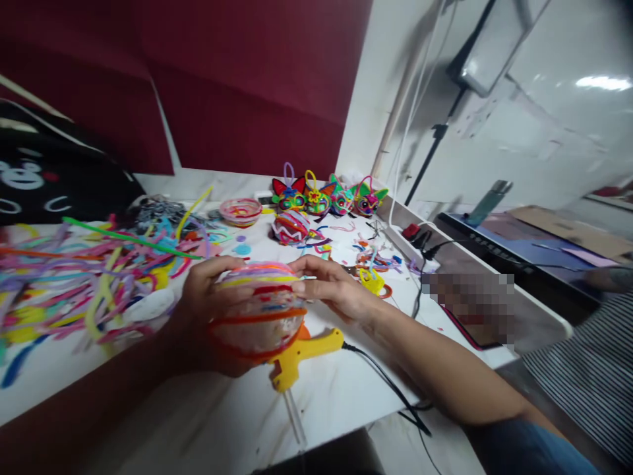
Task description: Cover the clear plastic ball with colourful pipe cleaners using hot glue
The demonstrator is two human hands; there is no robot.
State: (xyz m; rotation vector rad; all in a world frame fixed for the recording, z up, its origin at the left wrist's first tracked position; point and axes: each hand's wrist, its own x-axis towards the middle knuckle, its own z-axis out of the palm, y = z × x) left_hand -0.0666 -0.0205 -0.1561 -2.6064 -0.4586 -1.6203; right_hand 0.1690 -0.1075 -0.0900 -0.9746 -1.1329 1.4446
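Between my two hands is a clear round ball (pixel 257 332) wrapped in pipe cleaners, pink, purple and yellow on top and orange-red lower down. My left hand (pixel 198 310) is wrapped round its left side; some of those fingers are in shadow. My right hand (pixel 336 290) grips the upper right of the ball, fingers and thumb against the strips. Just beside and partly behind the ball lies a yellow hot glue gun (pixel 316 344), with a clear glue stick (pixel 295 417) sticking out of it towards me.
Loose pipe cleaners (pixel 64 284) cover the table's left side. Behind stand a wrapped bowl shape (pixel 241 211), another wrapped ball (pixel 291 227) and several animal-face ornaments (pixel 341 198). The gun's black cord (pixel 380 373) runs right, past a power strip (pixel 408 247). A person's striped clothing (pixel 588 369) shows at right.
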